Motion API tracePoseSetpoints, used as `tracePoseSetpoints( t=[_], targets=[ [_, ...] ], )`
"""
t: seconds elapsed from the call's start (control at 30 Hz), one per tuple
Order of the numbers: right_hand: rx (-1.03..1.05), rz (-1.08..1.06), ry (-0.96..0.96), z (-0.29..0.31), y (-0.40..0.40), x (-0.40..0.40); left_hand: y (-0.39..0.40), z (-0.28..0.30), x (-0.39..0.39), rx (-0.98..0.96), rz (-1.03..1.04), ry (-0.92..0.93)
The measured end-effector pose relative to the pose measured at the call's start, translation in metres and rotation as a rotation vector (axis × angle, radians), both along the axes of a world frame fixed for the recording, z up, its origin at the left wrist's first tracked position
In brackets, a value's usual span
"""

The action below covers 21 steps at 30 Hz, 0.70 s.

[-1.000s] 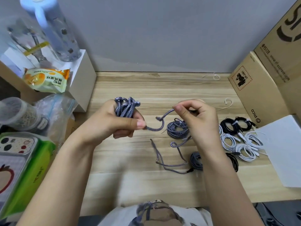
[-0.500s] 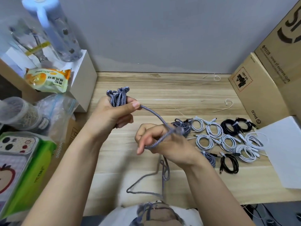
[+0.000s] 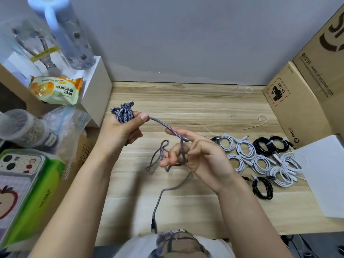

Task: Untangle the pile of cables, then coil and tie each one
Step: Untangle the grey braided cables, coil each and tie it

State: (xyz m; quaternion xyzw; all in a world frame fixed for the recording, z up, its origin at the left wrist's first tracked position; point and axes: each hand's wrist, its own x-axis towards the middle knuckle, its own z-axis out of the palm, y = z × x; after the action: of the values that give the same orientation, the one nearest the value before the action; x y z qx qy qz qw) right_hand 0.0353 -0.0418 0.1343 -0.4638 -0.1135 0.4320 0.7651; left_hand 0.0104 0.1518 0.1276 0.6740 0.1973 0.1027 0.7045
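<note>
Desk (image 3: pixel 186 101): light wood top, running from the grey wall at the far side to the near edge.
Cardboard boxes (image 3: pixel 297 108): stacked along the right side, printed faces turned toward the desk.
Left clutter: green packet (image 3: pixel 37 192) at near left; blue-capped bottle (image 3: pixel 68 32) on a white box (image 3: pixel 96 81) at far left.
White sheet (image 3: pixel 325 174): lying flat at the right edge of the desk.
Coiled cables (image 3: pixel 260 161): white and black coils, each tied, grouped on the desk right of centre, just beyond the right hand.
Left hand (image 3: pixel 122 131): raised above the desk, fingers and thumb clenched round a folded bundle of the grey braided cable (image 3: pixel 160 121); loop ends stick out above the fist.
Right hand (image 3: pixel 201 155): fingers loosely spread; the cable drapes over the forefinger and passes between the fingers, not pinched.
Cable run: spans from left thumb to right hand, then hangs in slack loops toward the near edge, plug end lowest.
</note>
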Motion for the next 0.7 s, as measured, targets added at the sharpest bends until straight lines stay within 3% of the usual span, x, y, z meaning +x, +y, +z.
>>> tracePoseSetpoints(
  t=[0.07,0.13,0.33,0.47,0.57,0.7],
  targets=[
    [0.090,-0.055,0.124,0.001,0.002,0.002,-0.001,0.001,-0.001,0.048,-0.033,-0.009],
    [0.051,-0.123,0.142,0.002,0.002,0.004,-0.001,0.001,-0.002,0.094,-0.061,0.002],
    [-0.179,-0.270,-0.093,0.016,-0.001,0.001,-0.006,0.003,-0.004,0.228,-0.243,0.117],
    [-0.123,-0.434,-0.246,0.029,-0.002,-0.001,-0.015,-0.005,-0.006,0.380,-0.557,0.280],
    [-0.086,-0.531,-0.272,0.031,-0.005,0.003,-0.017,-0.009,-0.013,0.215,-0.851,0.319],
    [-0.102,-0.601,-0.264,0.021,-0.009,0.009,-0.009,-0.006,-0.019,-0.304,-1.230,0.207]
  ],
)
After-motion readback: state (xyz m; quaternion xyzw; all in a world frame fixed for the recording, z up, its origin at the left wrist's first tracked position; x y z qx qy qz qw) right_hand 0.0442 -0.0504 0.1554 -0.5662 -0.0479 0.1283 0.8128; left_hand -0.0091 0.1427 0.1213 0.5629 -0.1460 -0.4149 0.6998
